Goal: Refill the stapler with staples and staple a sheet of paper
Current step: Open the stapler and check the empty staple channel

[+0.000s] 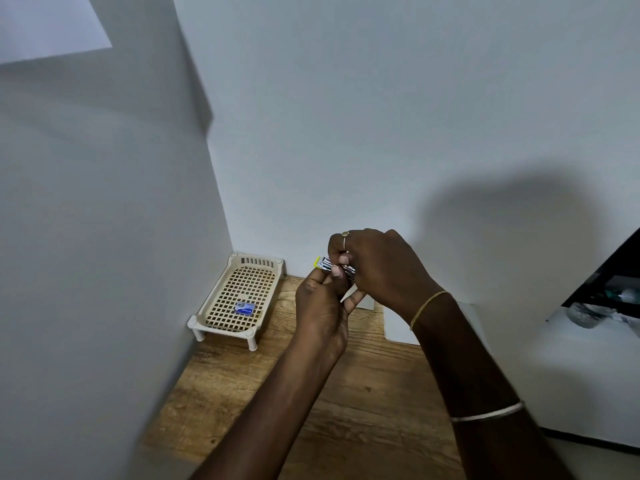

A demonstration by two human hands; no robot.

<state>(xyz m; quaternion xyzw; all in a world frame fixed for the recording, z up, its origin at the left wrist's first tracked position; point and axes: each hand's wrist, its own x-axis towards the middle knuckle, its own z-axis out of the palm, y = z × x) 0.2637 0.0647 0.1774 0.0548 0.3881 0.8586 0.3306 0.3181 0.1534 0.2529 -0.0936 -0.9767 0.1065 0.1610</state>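
Observation:
A small metal stapler with a yellow end is held up above the wooden table, close to the back wall. My left hand grips it from below and my right hand pinches it from above, fingers covering most of its body. A small blue staple box lies in the cream lattice tray to the left. White paper lies flat on the table beneath my right wrist, partly hidden by it.
The wooden table sits in a corner, with a white wall close on the left and another behind. A white surface with a dark shelf and clutter borders the right side.

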